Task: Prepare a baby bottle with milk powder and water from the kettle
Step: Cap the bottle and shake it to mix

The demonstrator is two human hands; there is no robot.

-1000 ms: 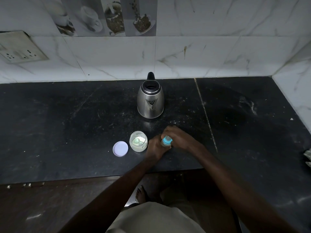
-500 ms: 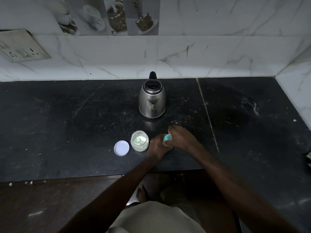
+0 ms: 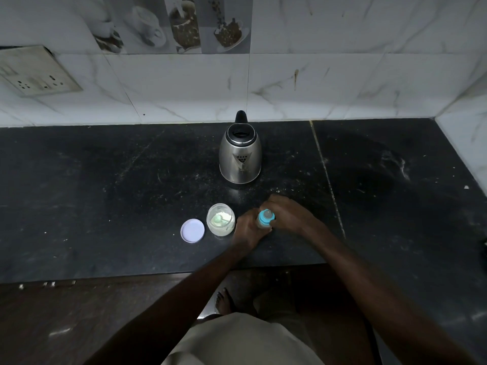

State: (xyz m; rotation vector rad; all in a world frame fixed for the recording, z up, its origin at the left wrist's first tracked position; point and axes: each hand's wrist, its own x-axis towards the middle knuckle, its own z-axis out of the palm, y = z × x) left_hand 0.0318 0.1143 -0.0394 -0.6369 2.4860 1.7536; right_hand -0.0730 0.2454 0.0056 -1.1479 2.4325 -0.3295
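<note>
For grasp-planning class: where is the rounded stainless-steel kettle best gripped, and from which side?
Probably the black handle, from above on the marble-tiled wall side: the rounded stainless-steel kettle stands upright, spout facing away from it, handle projecting behind.

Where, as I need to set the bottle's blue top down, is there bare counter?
Bare counter lies left of the lid and right of the seam past the right hand. Crowded: jar, bottle, left hand, near the kettle.

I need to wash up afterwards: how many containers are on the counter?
3: the kettle at the back, the open powder jar in front of it, and beside the jar the baby bottle, held by the left hand and right hand. None appears hidden.
</note>
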